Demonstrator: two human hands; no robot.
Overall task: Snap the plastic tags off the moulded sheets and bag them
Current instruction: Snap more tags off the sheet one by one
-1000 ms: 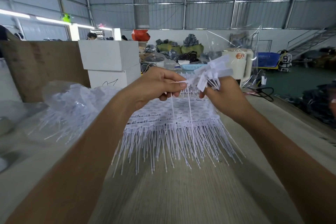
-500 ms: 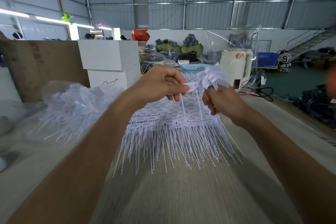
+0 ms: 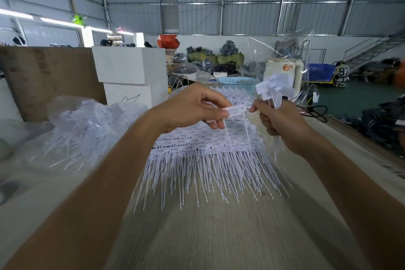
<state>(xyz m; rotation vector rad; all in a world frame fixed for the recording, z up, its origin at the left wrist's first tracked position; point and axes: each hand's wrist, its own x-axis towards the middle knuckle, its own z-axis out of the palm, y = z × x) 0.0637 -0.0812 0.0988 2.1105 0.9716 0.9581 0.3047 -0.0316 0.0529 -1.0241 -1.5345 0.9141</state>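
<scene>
Left hand (image 3: 192, 108) pinches one tag (image 3: 235, 111) at frame centre, label end right, tail hanging down. Right hand (image 3: 282, 125) grips tag bundle (image 3: 274, 87), labels up. Moulded sheets (image 3: 208, 151) below on table (image 3: 219, 237), tails toward camera.

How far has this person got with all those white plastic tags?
Partly done, it seems. A clear bag of loose tags lies on the left of the table. In hand: the left hand pinches a tag, and the right hand grips a bundle of tags. Left: a large stack of moulded sheets between the arms.
</scene>
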